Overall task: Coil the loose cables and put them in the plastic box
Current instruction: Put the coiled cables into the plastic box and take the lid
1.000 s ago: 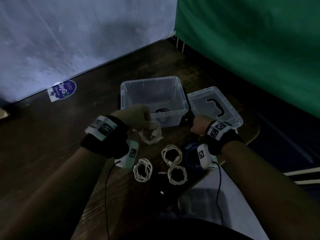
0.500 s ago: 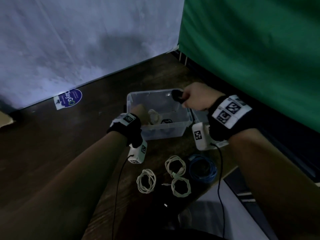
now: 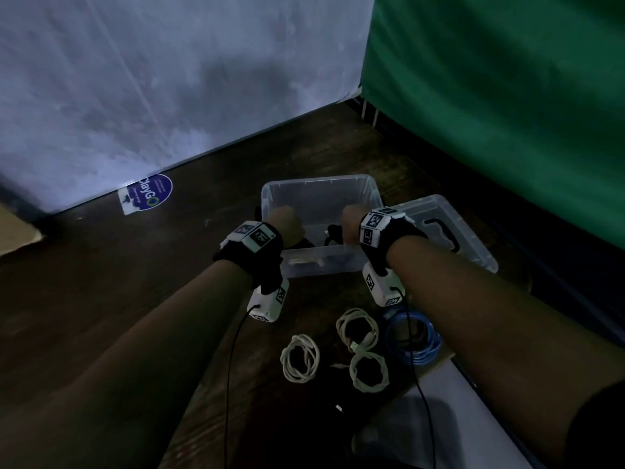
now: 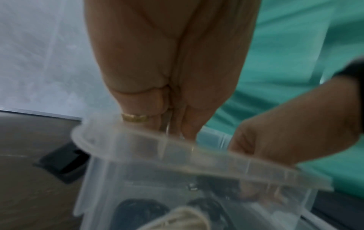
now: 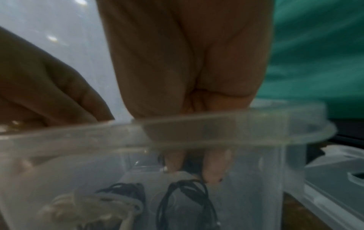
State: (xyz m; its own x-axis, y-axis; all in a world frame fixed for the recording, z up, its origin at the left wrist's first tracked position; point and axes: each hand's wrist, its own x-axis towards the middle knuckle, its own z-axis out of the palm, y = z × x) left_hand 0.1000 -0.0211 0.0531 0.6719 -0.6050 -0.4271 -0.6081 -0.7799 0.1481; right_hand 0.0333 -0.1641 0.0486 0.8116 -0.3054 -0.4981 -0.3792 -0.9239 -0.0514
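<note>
The clear plastic box [image 3: 318,180] stands on the dark wooden floor, and both hands reach into it. My left hand [image 3: 287,225] hangs over the near left corner with straight fingers [image 4: 153,124] and holds nothing. A white coiled cable [image 3: 304,261] lies on the box bottom below it. My right hand [image 3: 350,228] dips in at the near right. Its fingertips [image 5: 173,166] pinch the top of a black coiled cable [image 5: 185,194]. Another black coil [image 5: 126,193] lies beside it. Three white coils [image 3: 299,358] and a blue coil [image 3: 412,336] lie on the floor nearer to me.
The box's clear lid [image 3: 449,231] with a black handle lies just right of the box. A green curtain [image 3: 507,96] hangs at the right and a white wall sheet [image 3: 169,79] behind. A round blue sticker [image 3: 148,194] lies at the wall's foot.
The left hand has let the white coil drop onto the box bottom. The right hand has come down from above the far rim into the box with the black cable.
</note>
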